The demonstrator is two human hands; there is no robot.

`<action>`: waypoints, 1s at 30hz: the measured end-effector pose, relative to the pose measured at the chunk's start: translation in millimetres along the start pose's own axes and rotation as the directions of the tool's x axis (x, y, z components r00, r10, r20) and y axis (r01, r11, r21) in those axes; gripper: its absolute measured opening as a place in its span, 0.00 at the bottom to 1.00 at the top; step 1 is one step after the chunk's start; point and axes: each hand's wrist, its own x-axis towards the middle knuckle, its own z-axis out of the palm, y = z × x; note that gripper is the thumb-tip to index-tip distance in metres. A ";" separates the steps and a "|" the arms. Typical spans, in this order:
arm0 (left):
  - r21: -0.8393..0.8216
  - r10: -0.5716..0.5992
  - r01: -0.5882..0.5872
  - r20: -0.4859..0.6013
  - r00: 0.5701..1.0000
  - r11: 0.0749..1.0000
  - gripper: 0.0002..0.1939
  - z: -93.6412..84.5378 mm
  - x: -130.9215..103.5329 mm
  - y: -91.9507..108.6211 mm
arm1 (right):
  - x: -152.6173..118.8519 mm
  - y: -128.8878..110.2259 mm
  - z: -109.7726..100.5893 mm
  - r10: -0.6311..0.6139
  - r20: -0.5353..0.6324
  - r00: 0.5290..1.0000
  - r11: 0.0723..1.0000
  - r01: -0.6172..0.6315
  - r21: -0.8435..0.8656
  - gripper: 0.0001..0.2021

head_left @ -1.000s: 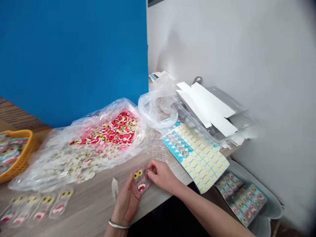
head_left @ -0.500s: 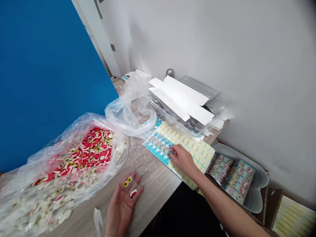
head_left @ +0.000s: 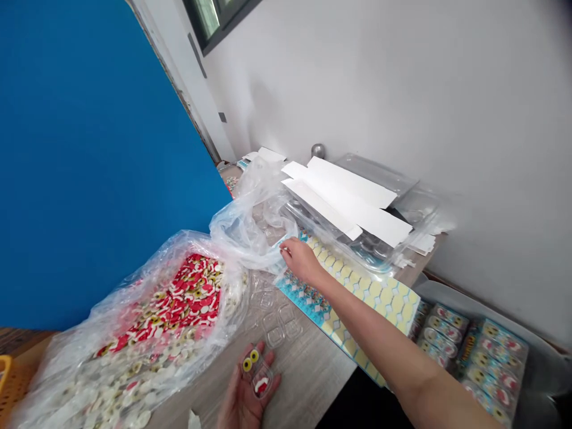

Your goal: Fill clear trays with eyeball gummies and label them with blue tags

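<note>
My left hand [head_left: 245, 398], palm up at the bottom of the view, holds a small clear plastic blister shell [head_left: 255, 374]. Two yellow-and-black eye pieces lie in its upper part and a red-and-white mouth piece in its lower part. My right hand [head_left: 300, 259] reaches over the sticker sheet [head_left: 364, 277] to its far end, beside a clear plastic bag [head_left: 250, 220]. Its fingers are bent and close together; whatever is between them is too small to make out. Other clear blister shells [head_left: 281, 326] lie on the table between the hands.
A large clear bag [head_left: 187, 316] of red, white and yellow pieces lies on the left. White folded cards [head_left: 344, 196] rest on a clear plastic tray [head_left: 379, 262] at the back. Filled packs [head_left: 491, 363] sit in a grey bin at the right. A blue panel [head_left: 102, 161] stands left.
My right hand has moved from the blue printed part of the sheet toward its far end by the bag. My left hand still holds the shell. The camera view has shifted.
</note>
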 end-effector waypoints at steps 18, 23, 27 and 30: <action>-0.094 -0.092 0.094 0.020 0.996 0.991 0.15 -22.9 15.0 -2.9 | 108.7 5.7 26.0 0.245 0.052 0.968 0.920 -0.249 0.302 0.15; -0.080 0.086 -0.089 -0.036 0.996 0.993 0.14 20.5 -7.3 -0.9 | 32.6 -18.4 -12.1 0.198 0.137 0.971 0.752 -0.240 0.614 0.13; -0.153 0.097 -0.099 -0.018 0.995 0.983 0.14 60.3 -28.5 6.5 | -79.6 -43.4 -1.2 0.037 0.376 0.926 0.441 -0.353 0.825 0.12; -0.168 0.146 -0.142 0.013 0.989 0.976 0.18 78.3 -38.4 11.6 | -143.4 -59.6 17.3 -0.026 0.523 0.852 0.133 -0.515 0.847 0.15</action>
